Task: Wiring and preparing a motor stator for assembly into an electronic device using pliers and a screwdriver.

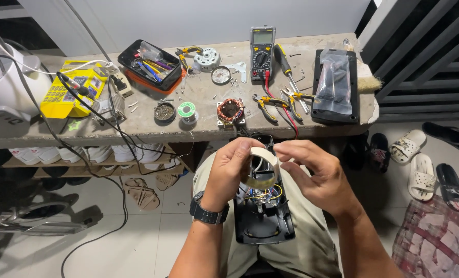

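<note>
on the bench, black tray [127, 55] holds pens [152, 67]; hands [228, 172] grip tape roll [263, 167].

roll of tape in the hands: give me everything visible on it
The roll of tape is a cream ring, papery-looking like masking tape, with an open hollow core. It stands on edge, above the opened black device on the person's lap. The left hand holds its left side; the right hand pinches its upper rim with the fingertips. Whether any strip is peeled free cannot be told.
</note>
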